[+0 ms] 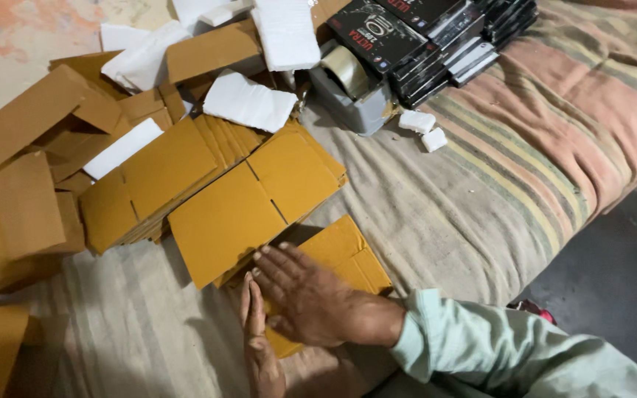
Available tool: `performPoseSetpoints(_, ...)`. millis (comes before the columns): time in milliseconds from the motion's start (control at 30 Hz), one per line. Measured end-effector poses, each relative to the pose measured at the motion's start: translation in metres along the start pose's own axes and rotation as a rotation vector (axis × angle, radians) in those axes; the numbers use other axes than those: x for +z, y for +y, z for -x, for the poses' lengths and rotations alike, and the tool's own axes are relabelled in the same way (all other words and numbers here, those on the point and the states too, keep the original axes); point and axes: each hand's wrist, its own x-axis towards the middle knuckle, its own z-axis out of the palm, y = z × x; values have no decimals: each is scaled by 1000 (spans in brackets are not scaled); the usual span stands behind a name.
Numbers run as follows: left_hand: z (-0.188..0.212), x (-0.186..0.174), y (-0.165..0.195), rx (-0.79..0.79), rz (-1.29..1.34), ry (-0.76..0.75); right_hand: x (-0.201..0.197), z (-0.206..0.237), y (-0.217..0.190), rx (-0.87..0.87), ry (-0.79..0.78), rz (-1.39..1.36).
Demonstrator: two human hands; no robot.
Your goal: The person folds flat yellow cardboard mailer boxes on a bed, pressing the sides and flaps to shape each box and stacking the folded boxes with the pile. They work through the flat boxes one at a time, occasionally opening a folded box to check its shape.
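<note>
While the right hand (311,298) lies flat, fingers spread, on a flattened cardboard box (348,254) at the near edge of the bed (481,191), the left hand (259,346) stands edge-on just beside it, open, gripping nothing. Bare blanket lies open to the right. More flat boxes (223,191) crowd the left. The pressed box's near end is hidden under the right hand

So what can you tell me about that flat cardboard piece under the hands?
The flattened cardboard box is yellow-brown, unfolded, with creases and flap slits showing. It lies flat on the striped blanket, angled, its upper edge tucked under a bigger stack of flat boxes. The right hand presses palm-down on it; the left hand rests edge-on along its near side.
</note>
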Motion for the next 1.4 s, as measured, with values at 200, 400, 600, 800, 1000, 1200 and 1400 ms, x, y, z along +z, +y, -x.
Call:
performPoseSetpoints(200, -20, -10, 52, -44, -345, -131, -28, 41, 58, 250, 190, 63)
performPoseSetpoints(400, -73, 32, 90, -142, -914, -135, -27, 15, 30, 280, 206, 199)
performPoseSetpoints(600, -83, 50, 94, -81, -1086, -37, -30, 24, 37, 213, 329, 167)
performPoseSetpoints(800, -82, 48, 91, -130, -1154, -6, -35, 21, 36, 143, 391, 168)
performPoseSetpoints(1000, -86, 47, 90, -87, -1067, -26, -40, 16, 35, 232, 350, 131)
performPoseSetpoints(1200, -87, 45, 87, -25, -1075, -42, -40, 17, 37, 62, 439, 99)
performPoseSetpoints(1400, -85, 43, 86, -165, -1095, -56, -42, 18, 37, 168, 348, 192)
